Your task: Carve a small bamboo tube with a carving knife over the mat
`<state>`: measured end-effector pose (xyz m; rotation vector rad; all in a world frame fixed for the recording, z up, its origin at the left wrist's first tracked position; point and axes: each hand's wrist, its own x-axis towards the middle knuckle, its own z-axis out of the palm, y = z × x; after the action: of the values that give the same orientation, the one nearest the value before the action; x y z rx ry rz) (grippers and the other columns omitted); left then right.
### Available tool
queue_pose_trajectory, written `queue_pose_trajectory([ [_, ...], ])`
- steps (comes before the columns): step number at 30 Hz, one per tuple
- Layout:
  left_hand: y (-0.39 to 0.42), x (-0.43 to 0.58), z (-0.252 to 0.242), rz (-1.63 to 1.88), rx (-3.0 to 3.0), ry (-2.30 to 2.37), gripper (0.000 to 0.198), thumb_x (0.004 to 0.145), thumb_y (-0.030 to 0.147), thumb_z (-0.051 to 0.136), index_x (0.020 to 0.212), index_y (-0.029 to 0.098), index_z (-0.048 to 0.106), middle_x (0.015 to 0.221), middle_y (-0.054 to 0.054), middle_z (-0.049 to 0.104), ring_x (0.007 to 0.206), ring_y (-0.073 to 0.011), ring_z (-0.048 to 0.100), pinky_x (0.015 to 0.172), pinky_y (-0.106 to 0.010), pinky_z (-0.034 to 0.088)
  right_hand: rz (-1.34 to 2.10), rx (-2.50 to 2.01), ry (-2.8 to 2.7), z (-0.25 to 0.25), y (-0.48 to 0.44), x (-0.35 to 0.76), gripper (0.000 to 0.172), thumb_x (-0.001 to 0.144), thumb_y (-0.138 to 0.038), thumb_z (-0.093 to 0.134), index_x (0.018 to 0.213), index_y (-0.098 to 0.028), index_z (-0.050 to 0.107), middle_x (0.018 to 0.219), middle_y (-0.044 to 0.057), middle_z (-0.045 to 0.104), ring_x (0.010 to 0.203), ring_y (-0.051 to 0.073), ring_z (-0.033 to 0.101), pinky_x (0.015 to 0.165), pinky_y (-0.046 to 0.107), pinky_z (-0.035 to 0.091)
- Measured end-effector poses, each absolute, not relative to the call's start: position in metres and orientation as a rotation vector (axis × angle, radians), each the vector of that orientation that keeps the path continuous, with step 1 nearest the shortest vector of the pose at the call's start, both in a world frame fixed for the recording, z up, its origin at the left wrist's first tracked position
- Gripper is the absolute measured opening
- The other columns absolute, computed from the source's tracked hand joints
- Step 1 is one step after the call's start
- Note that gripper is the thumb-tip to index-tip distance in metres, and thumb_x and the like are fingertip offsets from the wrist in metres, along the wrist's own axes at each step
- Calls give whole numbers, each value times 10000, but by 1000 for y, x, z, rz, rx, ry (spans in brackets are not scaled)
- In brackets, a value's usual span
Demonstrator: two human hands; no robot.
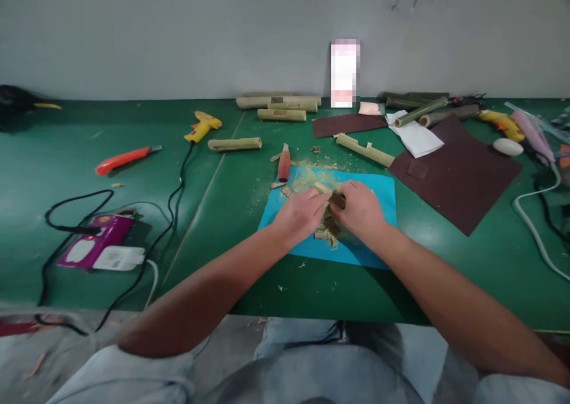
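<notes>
With my left hand point(299, 215) fingers pinching the bamboo piece point(321, 188) and my right hand point(360, 211) fingers clamping the sandpaper scrap point(338, 200), I'd keep strokes short and even over the blue mat point(382, 197).

Green table point(66, 154) carries blue mat point(383, 197), bamboo tubes point(234, 144), yellow glue gun point(202, 125), orange utility knife point(124, 159), apparently sandpaper sheets point(463, 178).

Two hands point(332, 214), one short bamboo piece point(321, 188), one blue mat point(378, 193), two yellow glue guns point(202, 125), one orange cutter point(127, 159), one red-handled knife point(284, 165), two big sandpaper sheets point(463, 181), at least eight bamboo tubes point(234, 144), one purple power strip point(95, 246).
</notes>
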<state>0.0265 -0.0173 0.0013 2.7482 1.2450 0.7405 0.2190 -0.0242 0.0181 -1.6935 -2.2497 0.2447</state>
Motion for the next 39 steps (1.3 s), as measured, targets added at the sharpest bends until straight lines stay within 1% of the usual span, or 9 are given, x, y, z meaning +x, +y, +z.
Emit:
queue_pose_trajectory([
  [5, -12, 28, 1, 767, 2706, 1245, 336, 1116, 269, 455, 1258, 171, 744, 954, -81, 729, 890, -199, 710, 780, -313, 585, 250, -1699, -2237, 17, -23, 220, 87, 941, -298, 630, 894, -229, 606, 1006, 103, 723, 998, 277, 654, 754, 379, 420],
  [10, -15, 26, 4, 760, 2722, 1215, 366, 1123, 274, 431, 1308, 159, 725, 980, -102, 733, 890, -217, 714, 769, -335, 588, 271, -1696, -2226, 18, -24, 219, 96, 927, -310, 643, 872, -242, 604, 969, 94, 718, 988, 280, 655, 738, 377, 417],
  [15, -13, 28, 5, 735, 2689, 1249, 354, 1112, 279, 438, 1196, 174, 765, 921, -84, 715, 876, -215, 704, 765, -329, 582, 291, -1709, -2213, 21, -24, 219, 71, 918, -292, 635, 878, -242, 605, 979, 94, 715, 981, 278, 654, 733, 377, 421],
  [20, -16, 25, 4, 730, 2737, 1222, 385, 1126, 303, 423, 1322, 164, 724, 958, -89, 727, 872, -206, 712, 755, -320, 583, 297, -1711, -2221, 19, -23, 219, 85, 933, -308, 633, 896, -232, 622, 992, 99, 718, 999, 281, 653, 750, 385, 428],
  [26, -12, 28, 3, 704, 2704, 1209, 392, 1120, 297, 411, 1264, 161, 750, 993, -111, 737, 912, -222, 721, 775, -330, 584, 275, -1707, -2223, 18, -23, 220, 82, 937, -302, 629, 882, -246, 605, 983, 95, 721, 973, 273, 649, 733, 375, 412],
  [32, -17, 25, 4, 724, 2711, 1215, 393, 1126, 308, 414, 1321, 159, 721, 963, -101, 727, 880, -213, 712, 761, -326, 582, 271, -1700, -2219, 18, -23, 220, 80, 929, -304, 630, 883, -241, 612, 978, 96, 714, 972, 274, 650, 722, 374, 409],
  [36, -15, 27, 4, 741, 2745, 1209, 383, 1124, 292, 407, 1231, 161, 750, 961, -100, 727, 881, -216, 711, 760, -330, 585, 277, -1696, -2222, 19, -23, 220, 81, 918, -290, 630, 856, -249, 598, 972, 92, 719, 945, 273, 645, 710, 379, 408],
  [39, -15, 26, 3, 740, 2756, 1205, 383, 1126, 297, 412, 1273, 162, 738, 955, -98, 721, 866, -216, 708, 747, -333, 583, 298, -1705, -2215, 19, -22, 221, 106, 928, -299, 637, 847, -248, 590, 980, 90, 722, 953, 269, 643, 706, 373, 401],
])
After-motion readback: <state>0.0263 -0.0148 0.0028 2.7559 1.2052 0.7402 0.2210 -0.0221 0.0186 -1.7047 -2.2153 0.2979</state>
